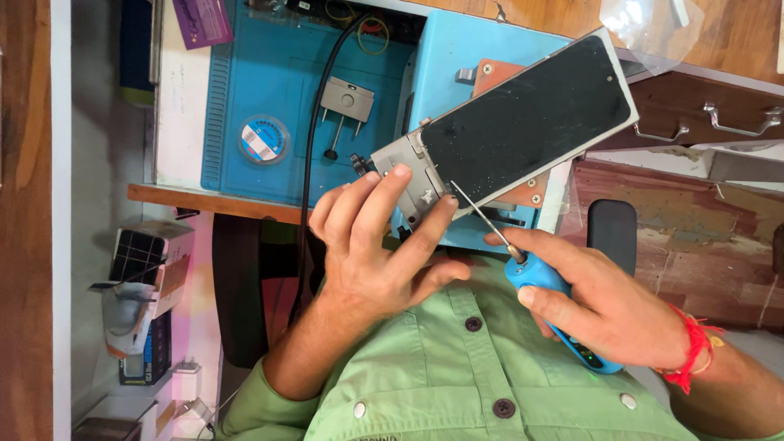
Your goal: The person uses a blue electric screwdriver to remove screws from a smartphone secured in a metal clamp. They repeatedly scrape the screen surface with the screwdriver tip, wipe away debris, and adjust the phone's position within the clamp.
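Blue driver [549, 296] gripped in right hand [608, 306]; its bit meets the phone [523, 122] at the lower edge. Left hand [376, 245] clamps the phone's grey end, above the bench [212, 204]. Judged step: working a screw. Next: keep bit seated, square.

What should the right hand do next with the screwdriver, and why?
Probably seat the tip squarely in a screw before driving. The right hand holds the blue screwdriver with its thin bit slanted, its tip at the edge of the phone by the grey frame, which the left hand grips. The screw itself is too small to see.
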